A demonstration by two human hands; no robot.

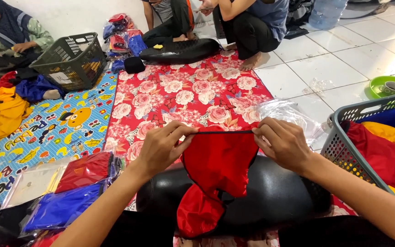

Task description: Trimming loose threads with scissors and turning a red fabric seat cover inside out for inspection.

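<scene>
Glossy red cloth [216, 169], 2 hands

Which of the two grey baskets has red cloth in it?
The right basket, beside the right hand; red cloth fills it. The far left basket shows none.

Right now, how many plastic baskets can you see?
2. A dark grey basket stands at the upper left on the cartoon mat, and a grey basket of coloured cloth sits at the right edge. Others may lie out of view.

Red cloth [218, 160], rose-patterned mat [193, 98]
</scene>
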